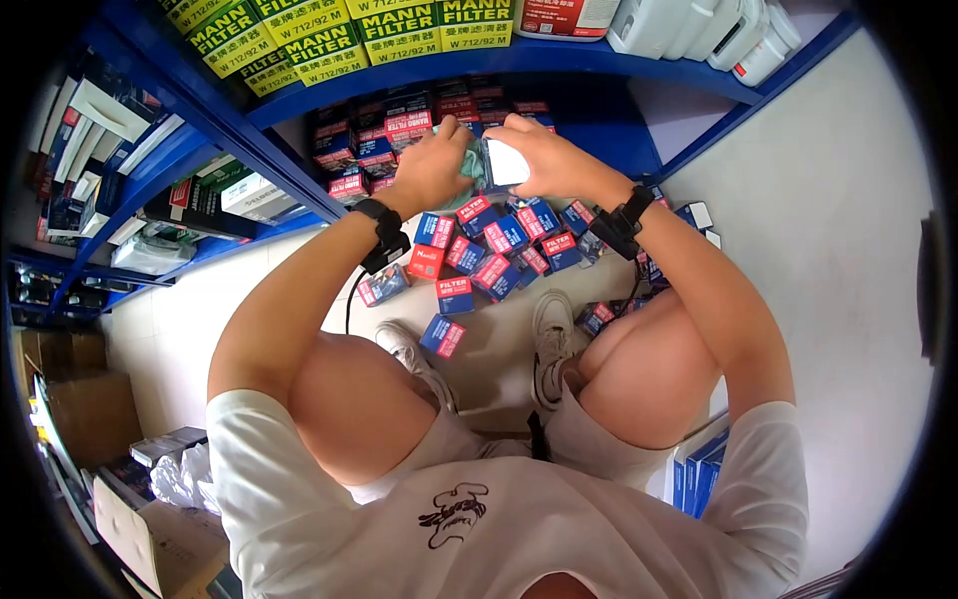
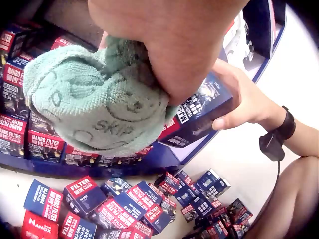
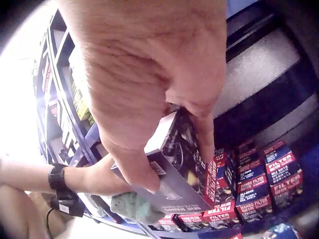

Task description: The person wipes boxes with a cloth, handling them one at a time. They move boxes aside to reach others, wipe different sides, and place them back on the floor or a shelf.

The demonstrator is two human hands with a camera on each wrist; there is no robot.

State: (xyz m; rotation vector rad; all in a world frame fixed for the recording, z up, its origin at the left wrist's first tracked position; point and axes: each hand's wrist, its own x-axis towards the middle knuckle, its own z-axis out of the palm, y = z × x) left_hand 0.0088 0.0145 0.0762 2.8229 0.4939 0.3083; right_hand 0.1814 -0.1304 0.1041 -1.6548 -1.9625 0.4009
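Observation:
My right hand (image 1: 551,160) grips a dark blue and red filter box (image 3: 182,172) by its sides, thumb on one face and fingers on the other. The box's pale, glaring top (image 1: 507,166) shows in the head view. My left hand (image 1: 435,170) holds a bunched mint-green cloth (image 2: 94,102) with dark lettering that reads SKIP. In the left wrist view the cloth overlaps one end of the box, and the left fingers are mostly hidden behind it. Both hands are at the front of the lowest blue shelf (image 1: 609,120).
Rows of similar filter boxes (image 3: 251,191) stand on that shelf. Many more boxes (image 1: 496,275) lie loose on the floor before my shoes (image 1: 551,344). Above are yellow-green filter boxes (image 1: 399,30) and white bottles (image 1: 689,30). A white wall (image 1: 848,250) closes the right side.

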